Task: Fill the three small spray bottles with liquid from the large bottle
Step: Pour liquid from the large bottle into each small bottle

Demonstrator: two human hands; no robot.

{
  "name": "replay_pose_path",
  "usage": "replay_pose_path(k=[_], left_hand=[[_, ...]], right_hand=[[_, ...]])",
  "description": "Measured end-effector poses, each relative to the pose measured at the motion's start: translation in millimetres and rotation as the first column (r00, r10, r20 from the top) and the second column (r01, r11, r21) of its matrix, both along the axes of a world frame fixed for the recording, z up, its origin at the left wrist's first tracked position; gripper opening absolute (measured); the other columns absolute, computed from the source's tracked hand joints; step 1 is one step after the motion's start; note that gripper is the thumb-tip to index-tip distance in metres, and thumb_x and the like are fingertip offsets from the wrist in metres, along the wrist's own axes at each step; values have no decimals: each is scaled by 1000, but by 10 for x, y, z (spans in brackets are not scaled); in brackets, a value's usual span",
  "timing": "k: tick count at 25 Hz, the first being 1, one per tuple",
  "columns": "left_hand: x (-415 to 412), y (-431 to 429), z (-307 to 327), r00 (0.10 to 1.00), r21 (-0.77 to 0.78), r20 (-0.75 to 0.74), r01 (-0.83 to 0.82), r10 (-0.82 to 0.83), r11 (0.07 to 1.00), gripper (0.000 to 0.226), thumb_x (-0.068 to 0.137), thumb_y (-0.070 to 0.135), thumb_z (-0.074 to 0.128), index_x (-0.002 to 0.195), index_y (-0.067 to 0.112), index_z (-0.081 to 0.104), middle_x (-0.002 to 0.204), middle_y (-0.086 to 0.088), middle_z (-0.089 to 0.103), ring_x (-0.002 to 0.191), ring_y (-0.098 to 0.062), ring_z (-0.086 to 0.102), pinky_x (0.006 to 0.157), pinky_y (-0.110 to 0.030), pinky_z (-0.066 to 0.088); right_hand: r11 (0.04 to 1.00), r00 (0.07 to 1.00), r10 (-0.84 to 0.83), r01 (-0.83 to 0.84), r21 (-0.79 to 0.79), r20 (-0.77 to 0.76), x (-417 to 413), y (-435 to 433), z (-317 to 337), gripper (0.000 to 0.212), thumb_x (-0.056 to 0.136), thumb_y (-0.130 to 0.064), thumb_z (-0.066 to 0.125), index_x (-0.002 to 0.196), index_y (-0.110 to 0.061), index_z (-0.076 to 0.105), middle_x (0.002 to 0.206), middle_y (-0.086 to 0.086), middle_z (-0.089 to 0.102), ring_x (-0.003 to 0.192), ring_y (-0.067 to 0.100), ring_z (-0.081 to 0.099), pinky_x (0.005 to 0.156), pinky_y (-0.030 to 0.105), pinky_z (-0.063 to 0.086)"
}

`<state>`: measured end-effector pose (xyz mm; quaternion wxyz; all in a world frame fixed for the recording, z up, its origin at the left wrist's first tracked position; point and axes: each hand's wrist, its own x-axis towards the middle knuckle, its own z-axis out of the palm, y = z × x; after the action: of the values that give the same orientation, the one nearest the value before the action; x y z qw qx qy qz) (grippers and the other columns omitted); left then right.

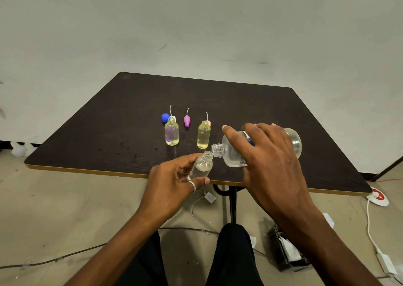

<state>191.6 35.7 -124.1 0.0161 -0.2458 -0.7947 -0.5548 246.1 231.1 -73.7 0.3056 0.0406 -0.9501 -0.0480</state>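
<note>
My right hand [268, 155] grips the large clear bottle [231, 152], tipped nearly on its side with its open neck pointing left. Its neck meets the mouth of a small clear bottle [201, 164], which my left hand [172, 183] holds tilted above the table's near edge. Two other small open bottles stand upright on the dark table [250, 104]: one [171, 132] with clear and purplish liquid, one [203, 135] filled with yellow liquid. Three spray tops with thin tubes lie behind them: white [172, 117], pink-purple [186, 120], and a pale pink one [208, 122] mostly hidden behind the yellow-filled bottle.
A blue cap [165, 117] lies at the back left of the bottles. The floor below holds cables [65, 256], a white power strip [378, 197] at the right, and a black box [287, 250]. My knees sit under the table's near edge.
</note>
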Motion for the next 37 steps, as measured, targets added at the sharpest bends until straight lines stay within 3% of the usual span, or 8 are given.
replay_pose_path(k=[11,30,37], left_hand=[[-16,-4,-21,1000,8,12,14,-14,1000,55,73,18,86,124,26,68,111,18,72,99,11,66,84,-5,49],[33,17,-15,998,12,59,6,-6,1000,54,73,20,85,118,39,64,100,33,66,95,18,63,77,0,46],[37,27,-33,995,46,95,6,-10,999,52,73,17,85,118,37,66,103,24,72,95,11,67,79,-4,48]], right_hand=[[1000,1000,4,-4,2,-1,-3,-6,-5,95,46,-14,94,133,-15,56,118,21,62,109,44,58,94,59,43],[1000,1000,5,-5,-5,-14,-9,-4,-15,95,43,-16,95,131,-14,58,116,22,63,106,45,60,91,60,44],[1000,1000,-8,8,7,1,5,-20,-6,93,48,-14,93,133,-16,56,118,20,62,109,43,58,94,59,43]])
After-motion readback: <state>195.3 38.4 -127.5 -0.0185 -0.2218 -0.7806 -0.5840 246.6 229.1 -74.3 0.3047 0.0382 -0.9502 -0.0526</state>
